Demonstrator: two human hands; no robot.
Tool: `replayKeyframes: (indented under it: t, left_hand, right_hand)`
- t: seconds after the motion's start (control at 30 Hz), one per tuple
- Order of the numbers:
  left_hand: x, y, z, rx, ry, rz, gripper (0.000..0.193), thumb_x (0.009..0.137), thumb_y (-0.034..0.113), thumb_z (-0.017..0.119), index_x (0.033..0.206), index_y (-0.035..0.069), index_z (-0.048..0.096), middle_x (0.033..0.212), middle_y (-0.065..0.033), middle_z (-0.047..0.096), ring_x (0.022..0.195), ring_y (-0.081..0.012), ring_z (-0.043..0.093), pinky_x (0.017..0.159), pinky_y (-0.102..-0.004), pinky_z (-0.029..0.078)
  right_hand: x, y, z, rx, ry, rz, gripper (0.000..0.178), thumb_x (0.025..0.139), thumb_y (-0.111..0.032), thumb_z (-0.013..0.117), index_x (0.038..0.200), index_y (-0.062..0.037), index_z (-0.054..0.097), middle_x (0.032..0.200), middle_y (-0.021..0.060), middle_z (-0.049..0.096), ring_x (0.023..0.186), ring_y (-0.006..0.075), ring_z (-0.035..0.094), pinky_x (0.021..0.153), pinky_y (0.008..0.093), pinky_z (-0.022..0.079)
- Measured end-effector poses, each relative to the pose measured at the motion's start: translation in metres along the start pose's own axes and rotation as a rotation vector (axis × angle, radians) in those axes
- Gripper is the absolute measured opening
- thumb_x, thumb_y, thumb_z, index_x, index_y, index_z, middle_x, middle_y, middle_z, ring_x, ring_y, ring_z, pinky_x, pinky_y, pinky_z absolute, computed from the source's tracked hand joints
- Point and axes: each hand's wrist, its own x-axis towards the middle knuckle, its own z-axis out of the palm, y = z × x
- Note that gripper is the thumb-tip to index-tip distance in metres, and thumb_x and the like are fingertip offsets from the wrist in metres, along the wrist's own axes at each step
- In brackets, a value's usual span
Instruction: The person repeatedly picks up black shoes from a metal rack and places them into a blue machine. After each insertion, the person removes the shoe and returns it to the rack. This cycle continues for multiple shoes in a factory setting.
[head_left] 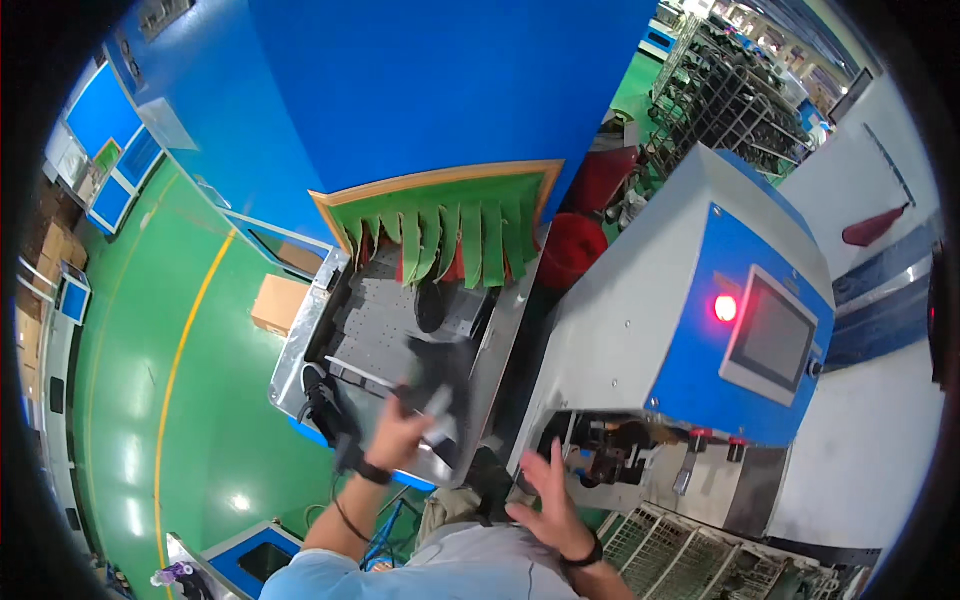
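Observation:
My left hand [398, 437] is closed round a dark shoe [445, 372], smeared by motion, with a pale grey part near my fingers. It hangs over the near end of a metal conveyor bed [380, 325]. Fingers apart and holding nothing, my right hand [548, 500] is in front of the grey and blue machine [640, 330], near its lower opening. Another black shoe [430, 306] lies on the bed just before the green strip curtain [470, 240]. On the bed's left side rests a black shoe with a pale sole [320, 398].
The machine carries a screen [768, 335] and a lit red lamp [725, 308]. A red bucket [572, 248] stands between it and the blue housing [430, 90]. A cardboard box [279, 304] sits left of the bed. Wire racks [665, 555] are low at right.

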Motion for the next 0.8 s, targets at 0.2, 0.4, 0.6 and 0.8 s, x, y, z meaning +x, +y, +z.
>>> replayKeyframes:
  t: [0.2,0.4,0.6,0.8]
  left_hand:
    - [-0.088,0.021,0.146,0.098,-0.535,-0.048,0.117,0.078,0.0,0.094,0.169,0.003,0.02,0.153,-0.0074,0.054,0.138,-0.0182,0.053,0.116,-0.0376,0.047]
    - [-0.124,-0.063,0.171,0.87,-0.703,0.037,0.021,0.093,0.021,0.079,0.091,0.0,0.074,0.063,-0.0133,0.063,0.062,-0.0181,0.069,0.06,-0.0381,0.052]
    - [-0.178,-0.058,0.241,0.657,-1.097,-0.191,0.029,0.101,0.027,0.074,0.086,0.002,0.071,0.065,-0.0077,0.057,0.065,-0.0131,0.057,0.06,-0.0357,0.045]
    - [-0.147,-0.079,0.246,0.839,-0.555,-0.296,0.032,0.104,0.031,0.067,0.094,0.001,0.073,0.07,-0.0048,0.063,0.065,-0.0113,0.059,0.06,-0.0333,0.047]
  right_hand:
    - [0.008,-0.043,-0.051,0.417,0.001,-0.061,0.104,0.083,-0.007,0.081,0.169,-0.0019,0.023,0.161,0.013,0.047,0.145,0.0259,0.048,0.122,0.041,0.037]
    - [-0.116,0.027,-0.12,1.15,0.018,0.601,0.049,0.094,-0.012,0.06,0.142,0.0016,0.061,0.125,0.0177,0.075,0.109,0.0305,0.075,0.099,0.0418,0.06]
    - [-0.184,0.059,-0.137,0.928,0.599,0.233,0.066,0.091,-0.003,0.067,0.155,-0.0081,0.052,0.124,0.0091,0.071,0.1,0.0211,0.071,0.086,0.0346,0.06]
    - [-0.15,0.026,-0.17,0.058,0.676,0.165,0.087,0.087,-0.004,0.076,0.166,-0.0063,0.04,0.126,0.0079,0.069,0.1,0.0167,0.067,0.087,0.0297,0.055]
